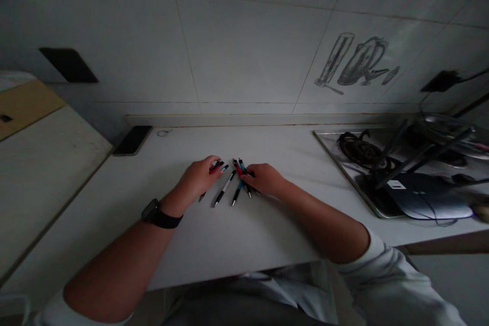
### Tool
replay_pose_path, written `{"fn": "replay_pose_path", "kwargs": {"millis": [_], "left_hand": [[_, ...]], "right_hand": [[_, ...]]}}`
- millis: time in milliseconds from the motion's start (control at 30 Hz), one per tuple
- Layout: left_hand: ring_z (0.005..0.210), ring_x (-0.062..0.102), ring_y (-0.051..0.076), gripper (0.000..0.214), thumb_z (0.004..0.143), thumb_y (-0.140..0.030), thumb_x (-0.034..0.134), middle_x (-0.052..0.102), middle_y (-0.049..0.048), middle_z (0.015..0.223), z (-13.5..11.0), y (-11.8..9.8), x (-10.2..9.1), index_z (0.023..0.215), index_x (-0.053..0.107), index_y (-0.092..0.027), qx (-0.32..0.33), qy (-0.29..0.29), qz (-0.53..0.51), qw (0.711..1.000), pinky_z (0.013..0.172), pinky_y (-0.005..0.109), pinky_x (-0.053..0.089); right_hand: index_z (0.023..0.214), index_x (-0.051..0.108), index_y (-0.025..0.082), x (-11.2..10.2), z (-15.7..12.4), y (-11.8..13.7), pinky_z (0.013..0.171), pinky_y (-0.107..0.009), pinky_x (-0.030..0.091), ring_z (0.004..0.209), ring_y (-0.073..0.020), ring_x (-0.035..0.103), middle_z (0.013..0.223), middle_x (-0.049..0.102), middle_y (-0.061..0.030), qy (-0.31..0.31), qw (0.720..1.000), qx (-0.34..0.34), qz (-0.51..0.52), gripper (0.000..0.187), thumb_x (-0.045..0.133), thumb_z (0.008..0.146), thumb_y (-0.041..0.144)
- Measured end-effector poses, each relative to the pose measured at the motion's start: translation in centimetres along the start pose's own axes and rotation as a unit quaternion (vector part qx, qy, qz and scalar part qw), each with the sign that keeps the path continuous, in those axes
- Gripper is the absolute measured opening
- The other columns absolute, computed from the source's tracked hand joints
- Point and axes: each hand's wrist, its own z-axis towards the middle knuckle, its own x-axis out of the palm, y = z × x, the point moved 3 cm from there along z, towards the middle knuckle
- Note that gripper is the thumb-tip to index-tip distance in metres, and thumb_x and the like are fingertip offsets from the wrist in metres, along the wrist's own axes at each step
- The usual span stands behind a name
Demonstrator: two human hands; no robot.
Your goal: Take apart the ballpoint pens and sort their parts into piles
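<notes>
Several pens (pixel 229 186) with red, blue and black ends lie fanned out on the white countertop (pixel 214 234) between my hands. My left hand (pixel 198 178), with a black watch on its wrist, rests over the left pens, fingers curled on a red-tipped pen (pixel 216 166). My right hand (pixel 263 178) lies over the right pens, its fingers closed on the top ends of a red and a blue pen (pixel 240 167). Parts of the pens are hidden under both hands.
A black phone (pixel 132 140) lies at the counter's back left. A gas stove (pixel 367 155) with a grey router (pixel 424 193) and its antennas sits at the right. The tiled wall (pixel 244 46) stands behind; a lower surface (pixel 42 163) is at left.
</notes>
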Motion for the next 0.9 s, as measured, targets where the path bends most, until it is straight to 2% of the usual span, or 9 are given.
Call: {"fn": "replay_pose_path", "kwargs": {"millis": [133,300,467,667,767,900], "left_hand": [[0.078,0.072,0.023,0.036,0.083,-0.041,0.072,0.076,0.006,0.096,0.4,0.6,1.1,0.114,0.071,-0.024,-0.012,0.035,-0.098,0.994,0.066,0.031,0.055],[0.081,0.073,0.023,0.032,0.087,-0.047,0.064,0.078,0.006,0.095,0.7,1.1,1.9,0.106,0.073,-0.022,-0.005,0.075,-0.12,0.99,0.07,0.032,0.057],[0.101,0.074,0.026,0.036,0.089,-0.044,0.065,0.078,0.0093,0.111,0.7,1.0,1.4,0.117,0.075,-0.025,0.011,0.024,-0.049,0.998,0.09,0.037,0.056],[0.101,0.073,0.027,0.035,0.092,-0.042,0.064,0.076,0.0119,0.121,1.0,1.2,1.0,0.119,0.075,-0.022,0.048,0.002,0.019,0.999,0.093,0.039,0.055],[0.1,0.073,0.026,0.038,0.094,-0.042,0.063,0.075,0.0121,0.122,1.2,1.4,0.7,0.124,0.073,-0.021,0.053,-0.015,0.047,0.997,0.094,0.038,0.055],[0.097,0.073,0.024,0.04,0.093,-0.038,0.066,0.075,0.0095,0.119,1.1,1.3,0.8,0.129,0.071,-0.021,0.061,0.014,0.075,0.995,0.092,0.036,0.056]], "right_hand": [[0.097,0.076,0.021,-0.7,0.3,-0.5,0.063,-0.028,0.038,0.079,-0.0211,0.067,0.089,0.077,-0.0091,-0.011,1.0,0.019,0.016,0.043,0.048,0.102,0.053],[0.1,0.077,0.019,-1.5,0.5,-1.8,0.067,-0.03,0.041,0.087,-0.0251,0.07,0.097,0.078,-0.0144,-0.034,0.997,0.05,-0.039,0.043,0.043,0.102,0.045],[0.101,0.079,0.017,-1.0,0.4,-2.1,0.068,-0.032,0.045,0.089,-0.0284,0.072,0.101,0.078,-0.0179,-0.004,0.994,0.067,-0.085,0.045,0.044,0.1,0.046],[0.103,0.078,0.02,-0.9,-0.1,-1.1,0.073,-0.032,0.047,0.091,-0.0268,0.072,0.102,0.078,-0.0151,0.001,0.997,0.017,-0.081,0.044,0.045,0.101,0.049],[0.104,0.078,0.019,-1.1,0.0,-1.3,0.073,-0.032,0.048,0.093,-0.0273,0.072,0.104,0.078,-0.0157,0.001,0.995,0.036,-0.089,0.046,0.043,0.102,0.049],[0.106,0.077,0.018,-1.4,0.2,-1.8,0.078,-0.032,0.05,0.098,-0.0272,0.072,0.107,0.077,-0.0157,-0.012,0.991,0.072,-0.112,0.048,0.039,0.103,0.047]]}}
